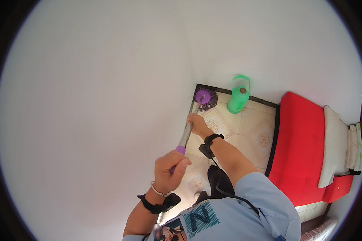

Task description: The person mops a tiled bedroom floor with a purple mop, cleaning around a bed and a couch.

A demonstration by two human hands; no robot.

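My left hand (169, 168) grips the purple upper end of a mop handle (180, 149), near my chest. Farther down, my right hand (197, 125) is closed around the metal part of the shaft. The shaft slants away to a round purple mop head (202, 97) with dark strands (211, 104). Those strands lie on the tiled floor (238, 129) in the corner where two white walls meet. To the right of the mop stands a green thermos flask (239, 99), upright with its handle raised. The flask and the mop strands are apart.
A dark skirting strip (264, 101) runs along the wall's foot. On the right is a piece of furniture with a red cover (301, 147), bearing a pale cushion (330, 141) and folded cloths (352, 147). A white wall (87, 120) rises close on my left.
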